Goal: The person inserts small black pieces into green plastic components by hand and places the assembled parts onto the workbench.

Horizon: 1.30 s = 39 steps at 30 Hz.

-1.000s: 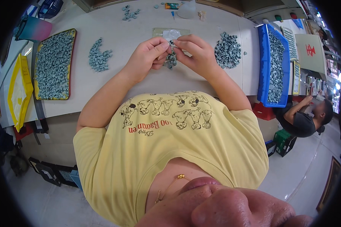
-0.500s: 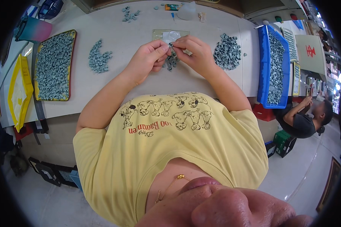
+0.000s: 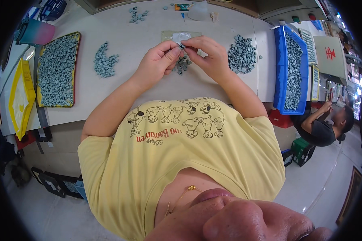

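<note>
Small blue-green piece (image 3: 182,46) with dark patches, mostly covered, pinched between left hand (image 3: 157,58) and right hand (image 3: 208,56), similar loose pieces (image 3: 182,67) clustered beneath.

Table (image 3: 100,28): pale, across the upper half of the frame
Shallow tray (image 3: 78,60): yellow-rimmed, left
Crescent heap (image 3: 102,62): grey-green pieces, left of centre
Small heap (image 3: 182,66): upper centre
Flat pouch (image 3: 168,36): above it
Round heap (image 3: 242,55): right of centre
Blue bin (image 3: 280,80): right
Loose cluster (image 3: 139,17): near the top edge

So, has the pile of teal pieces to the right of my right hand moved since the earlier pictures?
No, the teal pile shows no clear shift either way against the tabletop seam beside it.
</note>
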Each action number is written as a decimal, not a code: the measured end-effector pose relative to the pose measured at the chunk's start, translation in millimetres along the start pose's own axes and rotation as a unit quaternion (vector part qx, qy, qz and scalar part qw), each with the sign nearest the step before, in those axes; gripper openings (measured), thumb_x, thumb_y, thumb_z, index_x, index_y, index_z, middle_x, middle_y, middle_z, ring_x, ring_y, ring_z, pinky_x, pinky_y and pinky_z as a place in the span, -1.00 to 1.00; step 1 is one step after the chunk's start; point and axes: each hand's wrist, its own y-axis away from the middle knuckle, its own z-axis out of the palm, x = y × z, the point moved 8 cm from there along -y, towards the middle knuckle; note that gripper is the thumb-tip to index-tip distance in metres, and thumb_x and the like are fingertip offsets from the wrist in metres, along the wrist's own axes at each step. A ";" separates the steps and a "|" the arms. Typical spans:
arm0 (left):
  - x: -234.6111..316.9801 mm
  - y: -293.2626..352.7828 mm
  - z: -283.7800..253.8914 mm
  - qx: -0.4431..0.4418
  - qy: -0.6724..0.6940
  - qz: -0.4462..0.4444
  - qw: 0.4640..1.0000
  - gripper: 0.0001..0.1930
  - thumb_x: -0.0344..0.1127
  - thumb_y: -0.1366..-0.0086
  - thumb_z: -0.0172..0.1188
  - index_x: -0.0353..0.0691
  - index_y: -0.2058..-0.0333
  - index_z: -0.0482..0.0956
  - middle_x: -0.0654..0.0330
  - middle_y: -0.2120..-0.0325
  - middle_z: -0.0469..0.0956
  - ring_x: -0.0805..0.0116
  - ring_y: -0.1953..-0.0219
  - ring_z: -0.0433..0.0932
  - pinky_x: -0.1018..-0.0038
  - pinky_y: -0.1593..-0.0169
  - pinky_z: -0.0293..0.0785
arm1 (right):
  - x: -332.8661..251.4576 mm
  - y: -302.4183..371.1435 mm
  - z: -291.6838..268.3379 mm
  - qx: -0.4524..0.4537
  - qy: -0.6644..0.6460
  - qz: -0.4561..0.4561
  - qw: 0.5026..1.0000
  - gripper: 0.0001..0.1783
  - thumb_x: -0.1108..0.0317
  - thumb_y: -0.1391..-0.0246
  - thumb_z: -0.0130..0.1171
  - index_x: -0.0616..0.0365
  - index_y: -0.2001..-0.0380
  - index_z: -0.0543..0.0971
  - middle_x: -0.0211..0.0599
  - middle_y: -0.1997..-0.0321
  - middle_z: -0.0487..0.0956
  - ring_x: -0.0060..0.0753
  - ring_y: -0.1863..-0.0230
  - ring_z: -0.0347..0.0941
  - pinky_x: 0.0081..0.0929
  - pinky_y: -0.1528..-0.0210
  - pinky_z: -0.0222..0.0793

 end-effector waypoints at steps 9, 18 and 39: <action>-2.4 0.7 4.5 -0.023 0.055 -0.037 0.998 -0.80 -0.24 -0.36 -0.13 -0.22 0.38 0.36 0.47 0.66 0.12 0.66 0.66 -0.01 0.67 0.60 -0.08 | -3.2 -0.4 -1.5 0.017 0.010 -0.029 0.999 -0.74 0.61 0.23 0.24 0.15 0.35 0.59 -0.31 0.40 0.56 -0.47 0.45 0.48 -0.61 0.44 0.39; -2.5 1.8 3.4 -0.015 0.055 -0.039 0.998 -0.80 -0.24 -0.34 -0.10 -0.21 0.40 0.36 0.47 0.67 0.11 0.67 0.65 -0.01 0.68 0.60 -0.08 | -1.5 0.8 -0.7 0.013 0.020 -0.013 1.000 -0.77 0.59 0.26 0.25 0.15 0.40 0.59 -0.32 0.41 0.58 -0.44 0.43 0.50 -0.61 0.44 0.40; 95.8 73.9 49.7 -0.035 0.151 -0.075 0.985 -0.85 -0.22 -0.29 -0.04 -0.10 0.44 0.32 0.47 0.70 0.11 0.67 0.69 0.04 0.68 0.63 -0.09 | -135.9 -41.0 -32.1 0.058 0.003 -0.023 0.998 -0.80 0.68 0.29 0.21 0.28 0.48 0.52 -0.23 0.49 0.51 -0.40 0.53 0.45 -0.56 0.50 0.37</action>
